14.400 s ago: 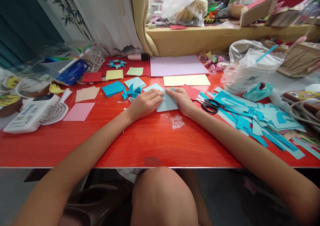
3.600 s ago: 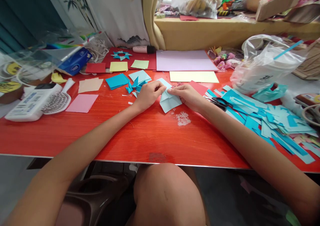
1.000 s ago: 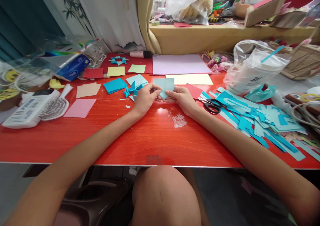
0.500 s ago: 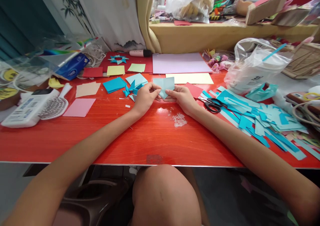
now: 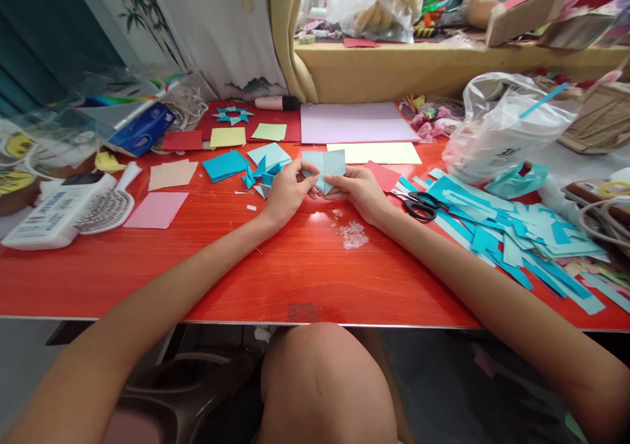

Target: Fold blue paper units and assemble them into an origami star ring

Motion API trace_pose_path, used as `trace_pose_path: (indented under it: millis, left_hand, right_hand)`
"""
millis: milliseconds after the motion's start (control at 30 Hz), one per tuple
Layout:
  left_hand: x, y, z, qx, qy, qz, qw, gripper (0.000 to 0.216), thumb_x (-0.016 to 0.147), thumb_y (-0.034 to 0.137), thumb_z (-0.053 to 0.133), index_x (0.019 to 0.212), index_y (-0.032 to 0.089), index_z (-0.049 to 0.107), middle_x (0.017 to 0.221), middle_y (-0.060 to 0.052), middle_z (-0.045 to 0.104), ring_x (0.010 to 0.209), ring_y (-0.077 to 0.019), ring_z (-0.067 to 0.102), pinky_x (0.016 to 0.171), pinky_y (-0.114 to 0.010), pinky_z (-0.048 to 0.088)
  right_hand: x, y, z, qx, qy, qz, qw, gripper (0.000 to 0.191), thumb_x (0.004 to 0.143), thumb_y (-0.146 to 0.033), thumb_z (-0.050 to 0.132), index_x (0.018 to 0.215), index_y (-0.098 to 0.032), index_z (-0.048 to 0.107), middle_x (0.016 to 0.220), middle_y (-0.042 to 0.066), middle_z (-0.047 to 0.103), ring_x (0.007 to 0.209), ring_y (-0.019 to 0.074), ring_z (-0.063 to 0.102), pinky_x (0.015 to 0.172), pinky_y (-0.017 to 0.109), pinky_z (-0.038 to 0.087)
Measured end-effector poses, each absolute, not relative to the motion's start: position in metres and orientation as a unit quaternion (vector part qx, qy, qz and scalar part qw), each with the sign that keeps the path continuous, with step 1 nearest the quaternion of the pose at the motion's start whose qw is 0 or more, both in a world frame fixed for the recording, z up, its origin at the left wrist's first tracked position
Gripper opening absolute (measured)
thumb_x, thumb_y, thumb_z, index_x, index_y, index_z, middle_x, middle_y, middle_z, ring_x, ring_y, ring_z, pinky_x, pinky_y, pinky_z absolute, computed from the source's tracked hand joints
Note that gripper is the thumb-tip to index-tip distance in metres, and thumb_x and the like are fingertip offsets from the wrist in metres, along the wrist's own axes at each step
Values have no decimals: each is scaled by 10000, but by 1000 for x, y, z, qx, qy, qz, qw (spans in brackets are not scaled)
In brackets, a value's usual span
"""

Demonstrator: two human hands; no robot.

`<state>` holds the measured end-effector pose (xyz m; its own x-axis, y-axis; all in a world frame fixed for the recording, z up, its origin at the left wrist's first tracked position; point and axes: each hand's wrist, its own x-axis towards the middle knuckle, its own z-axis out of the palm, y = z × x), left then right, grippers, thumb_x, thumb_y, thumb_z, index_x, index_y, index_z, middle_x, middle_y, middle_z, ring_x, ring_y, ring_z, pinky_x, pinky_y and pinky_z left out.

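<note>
Well, red table (image 5: pixel 275 280): glossy, faintly grained; both ends run out of sight, and the back edge is buried under clutter.
Strip heap (image 5: pixel 522 218): flat blue and pale teal paper offcuts, overlapping; the bottom layers are covered.
Bag at right (image 5: pixel 457 152): crumpled, see-through plastic around a white cup (image 5: pixel 512 152) with a blue straw (image 5: pixel 544 100); the cup's contents I can't make out.
Bag on the ledge (image 5: pixel 344 4): cloudy plastic, its top cut off; the tan lumps inside are unclear.
Left hand (image 5: pixel 286 195): fingers curled, thumb and forefinger pinching the paper's left side.
Right hand (image 5: pixel 361 191): half curled, thumb on the paper's face, fingers behind it.
Pale blue paper (image 5: pixel 332 163): between both hands over the table, creased, its lower part partly hidden by fingers.
Scissors (image 5: pixel 411 199): black handles, just beside the strips.
Blue folded pieces (image 5: pixel 262 172): sharp-pointed, partly behind the left hand.
Clear bits (image 5: pixel 354 234): glassy, in a loose patch.
</note>
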<state>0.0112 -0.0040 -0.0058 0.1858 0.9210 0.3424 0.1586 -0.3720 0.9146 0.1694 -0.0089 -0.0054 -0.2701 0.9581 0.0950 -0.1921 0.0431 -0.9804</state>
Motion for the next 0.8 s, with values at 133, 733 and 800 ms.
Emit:
trace_pose_path:
  millis: [133, 733, 800]
  left_hand:
    - [13, -6, -3, 675, 384, 498, 386, 114, 782, 108, 546, 809, 180, 461, 711, 37, 515, 551, -59, 560, 538, -196, 459]
    - [12, -6, -5, 763, 356, 443, 308, 372, 745, 138, 592, 1052, 232, 403, 1045, -23, 479, 745, -96, 495, 678, -237, 434]
    - [12, -6, -6, 779, 342, 433, 299, 427, 743, 148, 616, 1087, 254, 388, 1079, -25, 461, 735, -98, 498, 678, -256, 441]
  right_hand:
    - [168, -9, -6, -379, -524, 581, 494, 151, 687, -274, 687, 740, -138, 646, 708, 36, 677, 621, 109, 625, 630, 225, 540]
    - [166, -10, -11, -370, -523, 566, 519, 120, 691, -250, 680, 685, -135, 647, 644, 24, 665, 578, 105, 625, 612, 220, 537]
    - [166, -10, -11, -367, -522, 569, 519, 135, 690, -269, 685, 708, -139, 654, 661, 28, 670, 591, 114, 630, 634, 238, 542]
